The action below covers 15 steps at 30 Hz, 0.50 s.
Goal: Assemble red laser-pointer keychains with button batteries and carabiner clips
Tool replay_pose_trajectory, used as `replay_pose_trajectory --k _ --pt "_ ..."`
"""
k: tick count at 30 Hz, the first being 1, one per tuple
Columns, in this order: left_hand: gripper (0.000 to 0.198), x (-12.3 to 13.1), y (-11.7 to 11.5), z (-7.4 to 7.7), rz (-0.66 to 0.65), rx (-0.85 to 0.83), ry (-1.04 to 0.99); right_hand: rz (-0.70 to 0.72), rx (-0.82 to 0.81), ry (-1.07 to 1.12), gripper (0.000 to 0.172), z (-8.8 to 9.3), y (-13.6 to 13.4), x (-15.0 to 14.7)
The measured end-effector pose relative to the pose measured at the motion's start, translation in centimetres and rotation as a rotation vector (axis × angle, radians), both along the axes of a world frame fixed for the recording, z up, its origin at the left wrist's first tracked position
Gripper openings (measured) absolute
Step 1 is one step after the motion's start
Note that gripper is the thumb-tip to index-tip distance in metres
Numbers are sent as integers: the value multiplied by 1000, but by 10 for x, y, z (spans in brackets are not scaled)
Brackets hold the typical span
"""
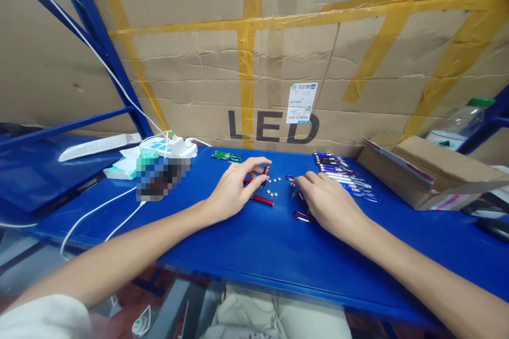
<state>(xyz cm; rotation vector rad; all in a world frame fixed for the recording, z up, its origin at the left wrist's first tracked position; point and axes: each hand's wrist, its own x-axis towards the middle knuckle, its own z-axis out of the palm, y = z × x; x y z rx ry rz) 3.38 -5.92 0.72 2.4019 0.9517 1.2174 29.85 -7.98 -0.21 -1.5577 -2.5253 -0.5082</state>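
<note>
My left hand [234,186] pinches a small dark red flashlight body [265,172] upright between thumb and fingers over the blue table [246,254]. Another red keychain flashlight [261,200] lies flat just right of that hand. Several small silver button batteries [272,186] are scattered between my hands. My right hand [324,200] rests palm down with its fingers curled onto small parts near the batteries; what they pinch is hidden. A red carabiner clip [302,217] lies at that hand's near edge.
A row of several purple, blue and silver keychain flashlights [344,176] lies right of my right hand, green ones [226,156] lie at the back. An open cardboard box [425,172] stands at right, a white power strip [170,146] with cables at left, a big "LED" carton [270,63] behind.
</note>
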Motion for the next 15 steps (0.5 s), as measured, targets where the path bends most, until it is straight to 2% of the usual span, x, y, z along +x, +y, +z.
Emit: replay_pose_trajectory --k 3,8,12,15 --pt "24 0 1 -1 -8 -20 -31 -157 8 -70 28 14 -1 4" --pt "21 -1 2 -4 -10 -31 -51 -305 -181 -115 25 31 -6 1" --pt "20 -2 2 -3 2 -29 -50 -253 -280 -65 34 26 -10 -6" --pt "18 -1 1 -3 -3 -39 -55 -176 -331 -62 31 20 -12 -9"
